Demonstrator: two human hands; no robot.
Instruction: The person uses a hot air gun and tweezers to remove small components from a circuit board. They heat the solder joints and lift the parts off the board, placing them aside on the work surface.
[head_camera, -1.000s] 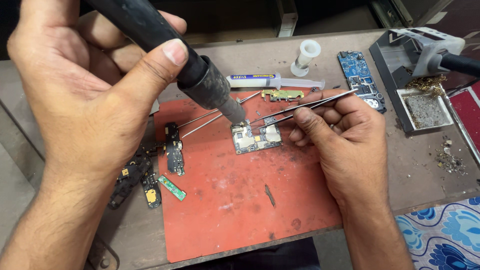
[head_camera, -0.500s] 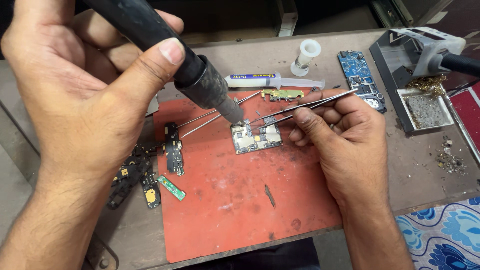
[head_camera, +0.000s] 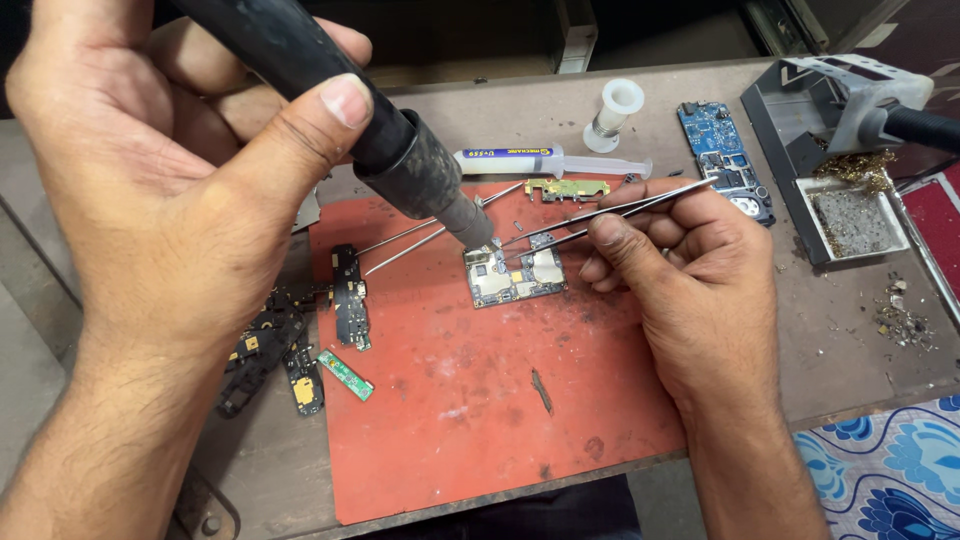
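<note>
1. The desk (head_camera: 850, 330) is a worn brown surface; its near edge runs along the bottom right, above a blue flowered cloth (head_camera: 890, 470).
2. A red work mat (head_camera: 470, 400) covers the middle of the desk, its near edge almost reaching the desk edge. The lower half of the mat is mostly bare, giving open room in front of both hands.
3. The left hand (head_camera: 170, 190) has its fingers wrapped tight around a thick black hot-air handpiece (head_camera: 340, 90), thumb pressed along the barrel. The metal nozzle points down at the board.
4. The right hand (head_camera: 680, 270) rests on the mat's right edge, its fingers pinching a pair of long steel tweezers (head_camera: 610, 215) whose tips reach left to the board.
5. A dark tool stand (head_camera: 830, 160) sits at the far right with a tray of brass wool.
6. The small circuit board (head_camera: 515, 275) lies on the upper middle of the mat, right under the nozzle.
7. A flux syringe (head_camera: 555, 160) lies just beyond the mat's far edge.
8. Small dark board parts (head_camera: 300, 350) lie scattered at the mat's left edge.
</note>
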